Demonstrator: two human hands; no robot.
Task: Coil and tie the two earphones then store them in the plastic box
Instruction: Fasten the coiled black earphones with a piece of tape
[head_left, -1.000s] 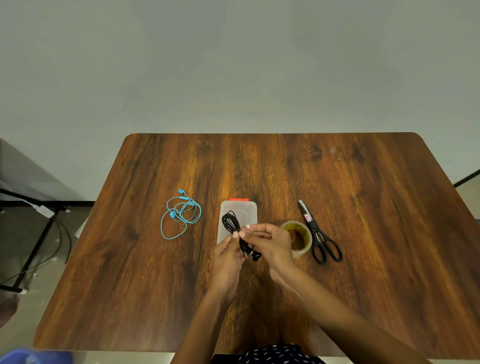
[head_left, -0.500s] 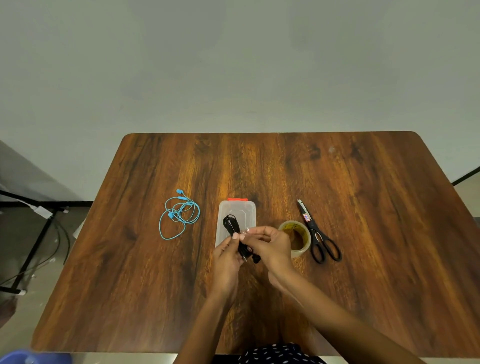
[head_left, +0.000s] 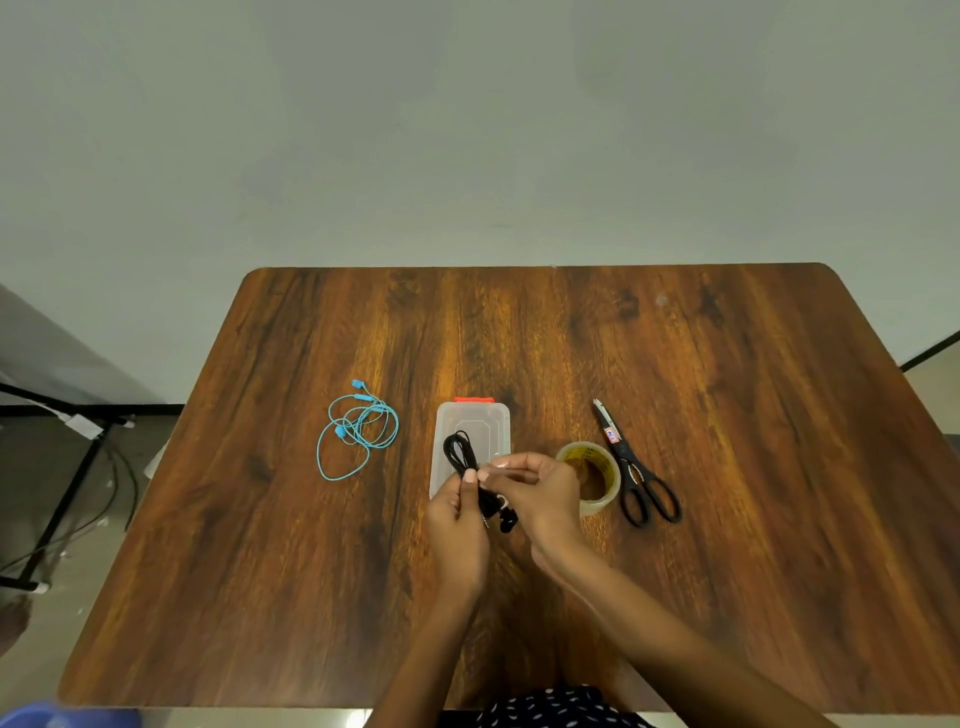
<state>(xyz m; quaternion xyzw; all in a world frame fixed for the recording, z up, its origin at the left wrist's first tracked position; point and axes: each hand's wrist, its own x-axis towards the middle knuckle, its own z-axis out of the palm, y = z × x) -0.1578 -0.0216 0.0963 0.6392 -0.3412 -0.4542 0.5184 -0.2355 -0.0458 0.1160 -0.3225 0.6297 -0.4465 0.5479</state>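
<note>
A coiled black earphone (head_left: 461, 453) is held over the near half of the clear plastic box (head_left: 491, 422), which has a red latch at its far end. My left hand (head_left: 460, 519) pinches the bundle at its middle. My right hand (head_left: 540, 493) grips the same bundle from the right, with a small clear strip between its fingertips; the black earbuds and plug hang below the hands. A blue earphone (head_left: 358, 428) lies loosely looped on the table, left of the box and apart from both hands.
A roll of clear tape (head_left: 597, 475) sits just right of my right hand. Black scissors (head_left: 636, 475) lie beyond the tape. The wooden table (head_left: 727, 415) carries it all. A black stand and cables are on the floor at left.
The black bundle has been drawn tighter and narrower between my hands. Both hands stay over the near end of the box, with only small finger movement.
</note>
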